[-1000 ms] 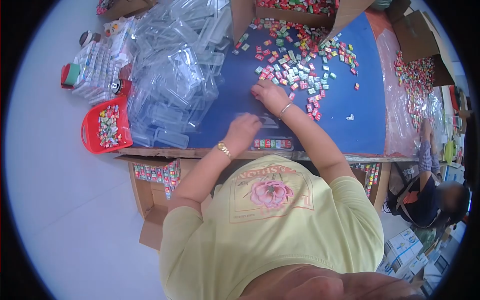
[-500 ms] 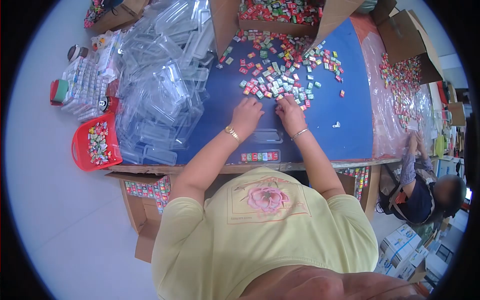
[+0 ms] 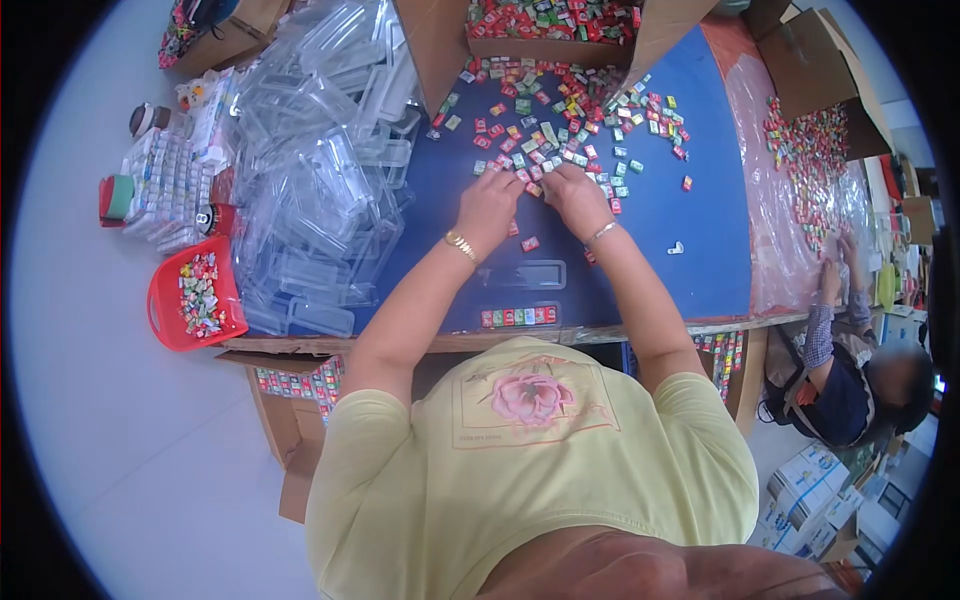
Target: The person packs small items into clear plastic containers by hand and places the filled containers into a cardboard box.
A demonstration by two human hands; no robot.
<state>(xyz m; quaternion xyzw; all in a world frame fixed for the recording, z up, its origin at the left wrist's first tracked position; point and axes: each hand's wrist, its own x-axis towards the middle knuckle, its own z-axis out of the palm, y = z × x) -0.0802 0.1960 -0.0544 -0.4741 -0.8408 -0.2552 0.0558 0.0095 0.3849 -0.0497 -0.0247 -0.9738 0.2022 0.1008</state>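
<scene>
Many small boxy red, green and white packets (image 3: 545,150) lie scattered on the blue table top. My left hand (image 3: 488,208) is at the near edge of this scatter, fingers curled down among the packets. Close beside it, my right hand (image 3: 580,202) bends its fingers onto the same packets. Whatever lies under the fingertips of either hand is hidden. A loose red packet (image 3: 530,243) rests between my wrists. Nearer to me are a clear plastic tray (image 3: 530,274) with no packets showing in it and another tray holding a row of packets (image 3: 518,316).
Clear plastic trays (image 3: 325,180) are heaped on the left. An open cardboard box (image 3: 550,48) full of packets stands at the back. A red basket (image 3: 165,305) sits at the left edge. Another person (image 3: 835,375) works at the right beside more packets (image 3: 805,160).
Both hands have moved forward into the scattered packets. A few red packets now lie apart, nearer to me, between and beside my wrists.
</scene>
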